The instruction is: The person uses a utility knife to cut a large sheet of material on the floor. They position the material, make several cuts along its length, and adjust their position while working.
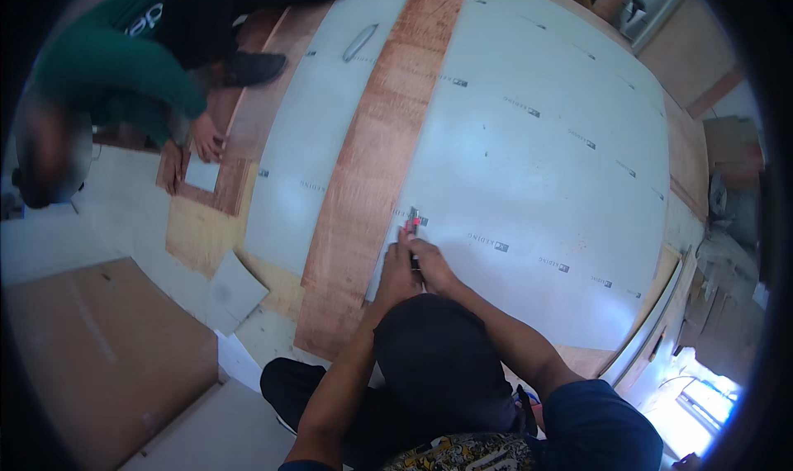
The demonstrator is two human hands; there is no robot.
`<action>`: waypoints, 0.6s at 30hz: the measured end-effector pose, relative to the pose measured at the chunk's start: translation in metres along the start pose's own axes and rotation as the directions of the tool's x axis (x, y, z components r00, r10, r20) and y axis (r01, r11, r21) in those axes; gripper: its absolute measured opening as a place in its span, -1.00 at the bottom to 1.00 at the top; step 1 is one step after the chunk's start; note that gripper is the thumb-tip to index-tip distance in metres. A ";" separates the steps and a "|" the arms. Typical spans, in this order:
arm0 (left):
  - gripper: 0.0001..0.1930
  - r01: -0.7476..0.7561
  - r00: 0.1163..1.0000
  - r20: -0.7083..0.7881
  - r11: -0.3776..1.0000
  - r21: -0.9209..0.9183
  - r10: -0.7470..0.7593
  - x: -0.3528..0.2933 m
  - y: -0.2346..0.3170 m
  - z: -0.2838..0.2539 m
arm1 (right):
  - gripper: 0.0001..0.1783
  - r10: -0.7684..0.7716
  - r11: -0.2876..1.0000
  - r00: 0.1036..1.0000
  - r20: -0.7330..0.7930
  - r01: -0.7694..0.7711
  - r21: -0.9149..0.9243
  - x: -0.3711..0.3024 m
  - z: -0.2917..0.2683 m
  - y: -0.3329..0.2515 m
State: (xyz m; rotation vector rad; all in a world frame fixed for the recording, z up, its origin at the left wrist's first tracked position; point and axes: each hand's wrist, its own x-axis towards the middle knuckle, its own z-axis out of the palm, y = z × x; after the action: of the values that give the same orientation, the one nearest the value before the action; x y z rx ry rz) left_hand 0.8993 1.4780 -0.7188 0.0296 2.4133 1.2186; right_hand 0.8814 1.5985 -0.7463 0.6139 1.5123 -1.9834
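My left hand (400,266) and my right hand (431,265) are close together just beyond my knee, above the near part of a white film-covered sheet (529,165). Both are closed around a small slim tool (415,216) with a shiny metal end and a red part; its lower portion is dark and mostly hidden by my fingers, so its exact kind does not show. To the left of my hands, a long reddish-brown wood strip (363,170) lies across the sheet. A grey elongated tool (360,42) rests farther off on the sheet.
At the upper left a person in a green top (124,66) bends over, with hands on a small reddish board (223,192). A large brown cardboard panel (107,355) lies at the lower left, near a white square piece (235,291). Stacked cardboard (731,157) stands at the right.
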 end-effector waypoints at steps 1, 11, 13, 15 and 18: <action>-0.19 -0.117 0.993 0.030 0.993 -0.034 0.118 0.008 0.002 0.000 | -0.45 0.123 0.974 0.992 -0.001 -0.121 0.191 0.010 -0.020 0.003; -0.27 -0.106 0.950 -0.128 0.680 0.725 0.285 0.126 -0.077 -0.095 | -0.53 -0.124 0.980 0.951 -0.285 0.162 0.113 0.103 -0.076 -0.094; -0.26 -0.041 0.950 -0.170 0.647 0.761 0.261 0.126 -0.077 -0.077 | -0.58 -0.176 0.983 0.924 -0.338 0.186 -0.003 0.141 -0.079 -0.118; -0.27 -0.064 0.943 -0.175 0.671 0.739 0.282 0.125 -0.085 -0.069 | -0.60 -0.238 0.971 0.891 -0.386 0.216 -0.100 0.170 -0.082 -0.129; -0.26 -0.058 0.949 -0.176 0.693 0.718 0.262 0.132 -0.081 -0.071 | -0.59 -0.369 0.927 0.801 -0.472 0.354 -0.124 0.211 -0.077 -0.146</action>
State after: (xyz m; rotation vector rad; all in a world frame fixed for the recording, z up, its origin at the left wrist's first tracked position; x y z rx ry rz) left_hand 0.7660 1.4018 -0.7934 0.3387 3.0333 0.2720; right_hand 0.6295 1.6693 -0.8020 0.9258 2.0938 -2.1857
